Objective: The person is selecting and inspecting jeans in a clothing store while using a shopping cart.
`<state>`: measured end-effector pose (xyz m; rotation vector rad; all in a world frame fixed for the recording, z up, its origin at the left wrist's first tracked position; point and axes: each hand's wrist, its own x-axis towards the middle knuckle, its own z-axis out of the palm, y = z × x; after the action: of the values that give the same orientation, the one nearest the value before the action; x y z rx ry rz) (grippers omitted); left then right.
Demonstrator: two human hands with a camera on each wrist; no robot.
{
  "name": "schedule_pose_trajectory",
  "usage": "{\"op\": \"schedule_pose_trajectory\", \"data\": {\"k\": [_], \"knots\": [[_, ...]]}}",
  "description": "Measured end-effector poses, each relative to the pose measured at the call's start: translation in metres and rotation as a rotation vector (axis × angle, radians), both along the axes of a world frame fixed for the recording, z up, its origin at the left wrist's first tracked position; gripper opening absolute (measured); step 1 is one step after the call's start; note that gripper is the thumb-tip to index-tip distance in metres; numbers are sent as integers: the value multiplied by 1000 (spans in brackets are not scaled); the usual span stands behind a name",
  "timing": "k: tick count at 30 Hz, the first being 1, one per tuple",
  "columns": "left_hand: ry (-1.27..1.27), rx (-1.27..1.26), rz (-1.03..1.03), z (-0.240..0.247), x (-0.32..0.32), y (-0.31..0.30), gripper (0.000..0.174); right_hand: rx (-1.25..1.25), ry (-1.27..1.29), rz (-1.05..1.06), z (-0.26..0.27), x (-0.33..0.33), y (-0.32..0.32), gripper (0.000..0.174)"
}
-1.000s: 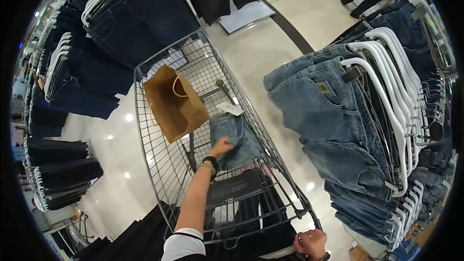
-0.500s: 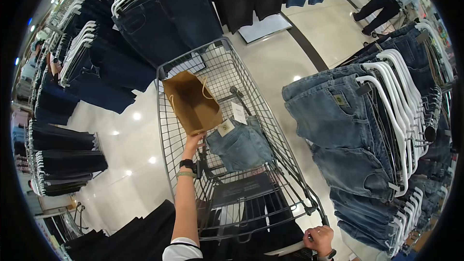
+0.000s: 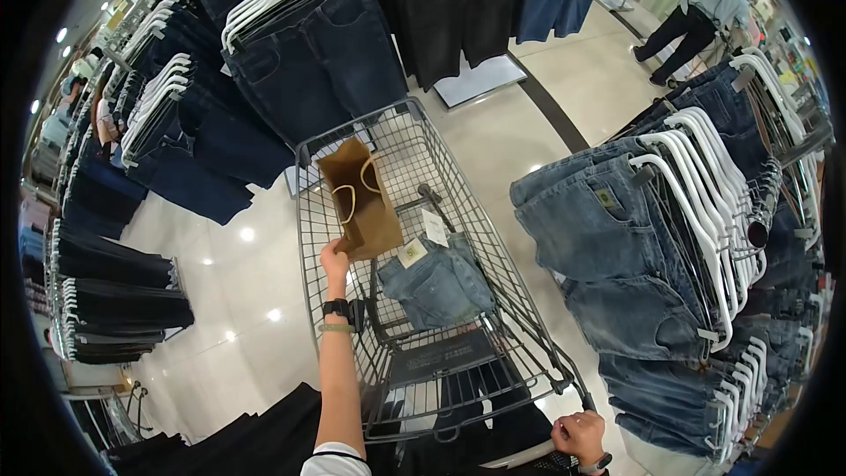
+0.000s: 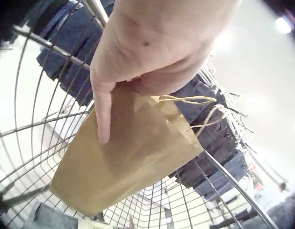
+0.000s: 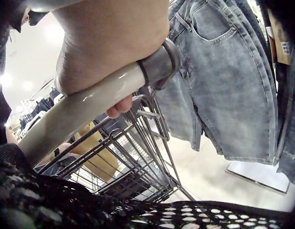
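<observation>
Left hand (image 3: 334,260) pinches the near edge of the bag (image 3: 374,225), which sits in the cart (image 3: 412,103) beside the jeans (image 3: 438,286); right hand (image 3: 579,436) curls round the handle (image 5: 90,107). A one-sided pull could tear the paper or tip the bag.

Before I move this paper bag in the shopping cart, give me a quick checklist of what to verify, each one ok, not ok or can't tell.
1. Left hand gripping the paper bag: ok, it holds the near top edge.
2. Rope handles in hand: not ok, neither loop is held.
3. Right hand steadying the cart handle: ok, curled round it.
4. Denim garment outside the bag: ok, it lies beside it.
5. White tag readable: not ok, in view but the print is too small to read here.
6. Bag empty: cannot tell, its bottom is hidden.
</observation>
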<state>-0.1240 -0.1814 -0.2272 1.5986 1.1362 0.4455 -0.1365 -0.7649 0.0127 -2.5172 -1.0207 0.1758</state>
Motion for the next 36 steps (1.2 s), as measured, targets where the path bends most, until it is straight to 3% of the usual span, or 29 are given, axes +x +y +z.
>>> {"op": "schedule_pose_trajectory", "data": {"k": [1,3,5,9,11,19,21,23,25,26,27,31,35,36], "knots": [[1,3,1,2,1,2,42,3,1,1,-1,1,0,7],[-46,238,20,23,6,1,41,14,-22,1,-1,-1,1,8],[23,266,2,42,4,6,44,21,-24,7,-1,-1,2,8],[-102,191,-82,60,1,25,44,18,-28,-4,-1,-1,4,10],[-222,12,-64,76,6,32,42,22,-29,-8,1,0,7,11],[-338,-29,-161,106,47,93,31,14,-32,3,4,0,10,8],[-516,-4,-151,95,55,106,23,18,-33,6,4,2,12,8],[-482,-34,-114,80,58,110,32,-24,-26,-4,10,2,14,7],[-313,320,59,66,66,98,56,-16,-14,1,5,0,10,7],[-190,442,16,62,67,90,73,-4,-3,3,2,0,9,7],[-125,620,-20,55,70,82,78,-7,-3,0,1,2,10,7],[-12,676,-44,33,70,39,84,-28,15,4,5,3,11,8],[78,727,91,17,68,22,80,-27,21,-2,5,5,12,9],[69,595,136,17,68,20,77,-28,22,-13,4,5,12,9]]}}
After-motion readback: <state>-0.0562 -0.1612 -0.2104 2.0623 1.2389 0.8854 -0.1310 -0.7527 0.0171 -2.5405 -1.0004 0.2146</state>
